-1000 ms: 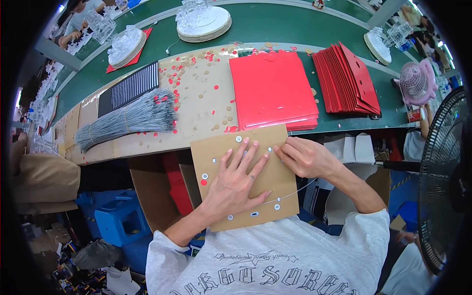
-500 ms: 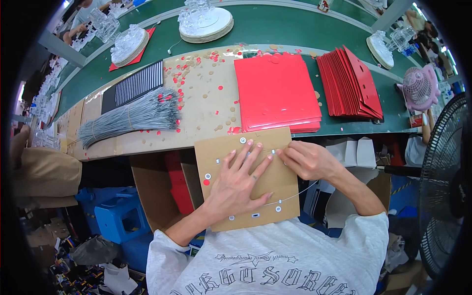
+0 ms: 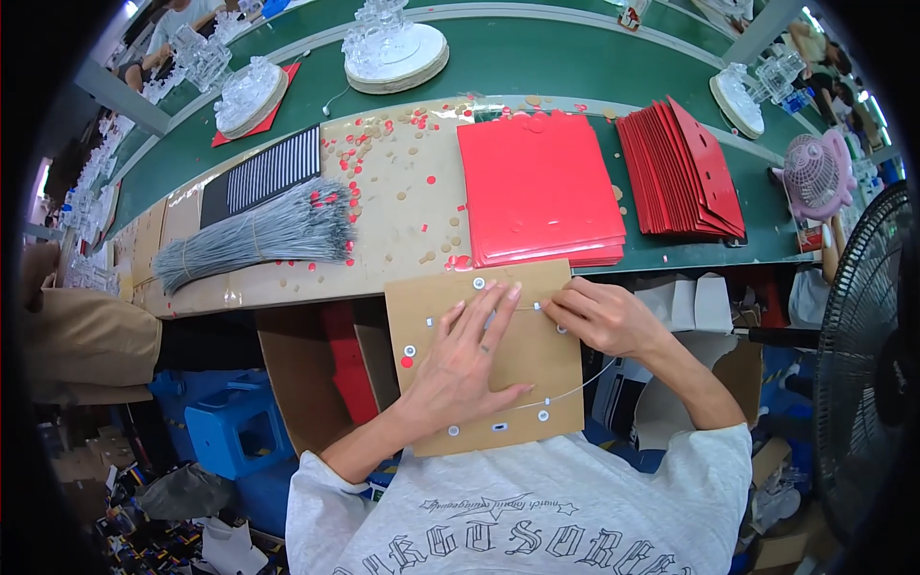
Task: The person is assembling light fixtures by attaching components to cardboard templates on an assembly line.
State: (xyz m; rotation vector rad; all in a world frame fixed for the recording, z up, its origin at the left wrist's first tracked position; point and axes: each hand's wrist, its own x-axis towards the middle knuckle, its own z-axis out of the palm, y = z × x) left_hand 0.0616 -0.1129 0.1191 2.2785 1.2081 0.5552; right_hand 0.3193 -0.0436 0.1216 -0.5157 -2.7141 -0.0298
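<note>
A square brown cardboard panel leans between my body and the table edge, with small white-rimmed holes and slots along its sides. My left hand lies on it with fingers spread, pressing it from above. At the panel's upper right, next to a small slot, the fingertips of my right hand are pinched together on a thin wire, mostly hidden by the fingers. Another length of thin pale wire runs across the lower part of the panel and curves out past its right edge. A red dot marks the left side.
On the table lie a bundle of grey wires, a black-and-white striped sheet, stacked red sheets and folded red pieces. Red and brown paper dots are scattered about. A pink fan, a large black fan and a blue stool stand around.
The panel has shifted slightly down with both hands. My left hand's fingers have moved a little closer together and slid slightly; the right hand stays pinched near the same slot.
</note>
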